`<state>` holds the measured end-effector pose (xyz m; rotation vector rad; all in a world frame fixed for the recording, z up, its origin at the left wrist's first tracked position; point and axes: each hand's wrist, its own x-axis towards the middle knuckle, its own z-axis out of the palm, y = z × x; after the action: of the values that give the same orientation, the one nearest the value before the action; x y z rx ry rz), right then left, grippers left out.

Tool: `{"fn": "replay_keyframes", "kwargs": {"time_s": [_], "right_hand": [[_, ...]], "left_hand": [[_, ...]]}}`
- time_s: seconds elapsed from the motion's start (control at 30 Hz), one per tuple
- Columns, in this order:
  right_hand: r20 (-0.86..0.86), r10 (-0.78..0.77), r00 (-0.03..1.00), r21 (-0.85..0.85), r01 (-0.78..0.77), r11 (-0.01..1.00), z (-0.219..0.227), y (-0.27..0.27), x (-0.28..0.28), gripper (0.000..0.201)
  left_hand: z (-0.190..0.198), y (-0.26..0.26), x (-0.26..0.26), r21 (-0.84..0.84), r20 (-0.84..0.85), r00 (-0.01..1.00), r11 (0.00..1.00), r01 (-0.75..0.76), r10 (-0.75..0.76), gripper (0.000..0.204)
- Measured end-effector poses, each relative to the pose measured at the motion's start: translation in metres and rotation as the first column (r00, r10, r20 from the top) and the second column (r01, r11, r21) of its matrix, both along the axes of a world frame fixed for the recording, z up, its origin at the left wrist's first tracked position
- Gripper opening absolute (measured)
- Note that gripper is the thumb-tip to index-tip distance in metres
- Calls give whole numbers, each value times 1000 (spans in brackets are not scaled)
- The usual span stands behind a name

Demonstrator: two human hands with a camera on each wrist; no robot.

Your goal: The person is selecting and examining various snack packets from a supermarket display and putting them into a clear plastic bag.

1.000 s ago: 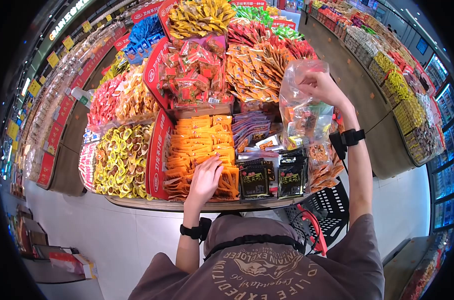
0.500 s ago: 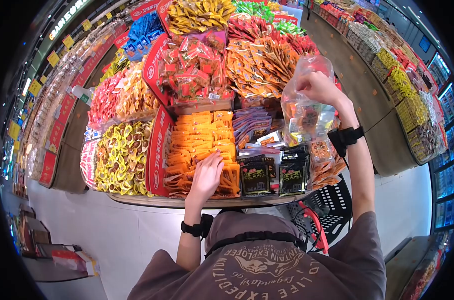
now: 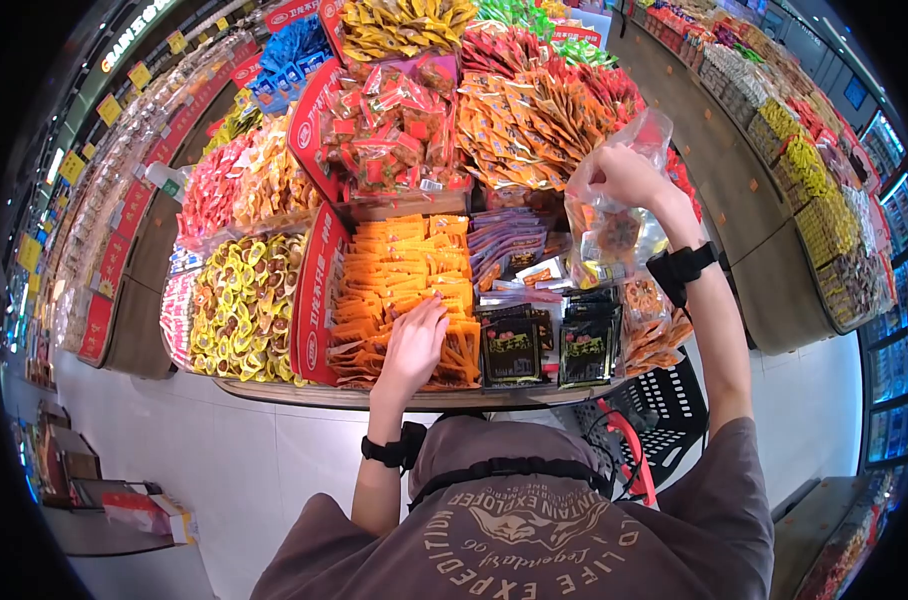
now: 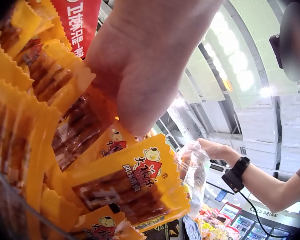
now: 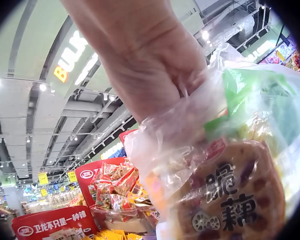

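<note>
My left hand [image 3: 414, 345] lies on a bin of orange snack packets [image 3: 399, 275], its fingers extended over them; what the fingertips touch is hidden. In the left wrist view, a yellow-orange packet [image 4: 135, 185] sits just beyond the hand. At the right, my right hand [image 3: 636, 182] grips the top of a clear plastic bag [image 3: 614, 235], which hangs above the right side of the display. Several packs show through the bag in the right wrist view, one of them a brown pack [image 5: 232, 192] with dark lettering.
Black packets [image 3: 512, 350] and purple packets [image 3: 504, 245] fill bins right of the orange ones. A red divider [image 3: 319, 300] stands at their left, beside yellow-wrapped sweets [image 3: 246, 310]. A black basket [image 3: 664, 415] is below the counter's right edge.
My right hand and the bag have shifted slightly, with the wrist now turned further over the bag. My left hand has stayed on the orange packets, almost unmoved.
</note>
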<state>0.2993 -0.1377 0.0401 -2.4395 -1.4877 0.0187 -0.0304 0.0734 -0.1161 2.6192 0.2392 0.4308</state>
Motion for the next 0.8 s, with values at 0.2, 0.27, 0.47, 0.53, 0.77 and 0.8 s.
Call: {"fn": "replay_keyframes", "kwargs": {"time_s": [0.2, 0.27, 0.47, 0.53, 0.77, 0.8], "right_hand": [[149, 54, 987, -244, -16, 970, 24, 1, -3, 9], [159, -9, 987, -374, 69, 925, 22, 1, 0, 9], [25, 58, 998, 63, -59, 996, 21, -13, 5, 4], [3, -22, 1000, 88, 21, 996, 31, -18, 3, 6], [-55, -36, 998, 321, 52, 946, 35, -34, 1, 15], [-55, -36, 998, 322, 52, 945, 35, -35, 2, 15]], "left_hand": [[5, -3, -2, -14, -36, 999, 1000, -1, 0, 32], [6, -2, -1, -20, -44, 999, 1000, 0, -1, 33], [1, -1, -3, 0, -60, 998, 1000, 3, -3, 34], [4, -3, -2, 8, 24, 1000, 1000, 3, -3, 29], [6, -1, -2, -6, -39, 999, 1000, 12, -12, 31], [6, -2, -2, -6, -38, 999, 1000, 11, -11, 31]]}}
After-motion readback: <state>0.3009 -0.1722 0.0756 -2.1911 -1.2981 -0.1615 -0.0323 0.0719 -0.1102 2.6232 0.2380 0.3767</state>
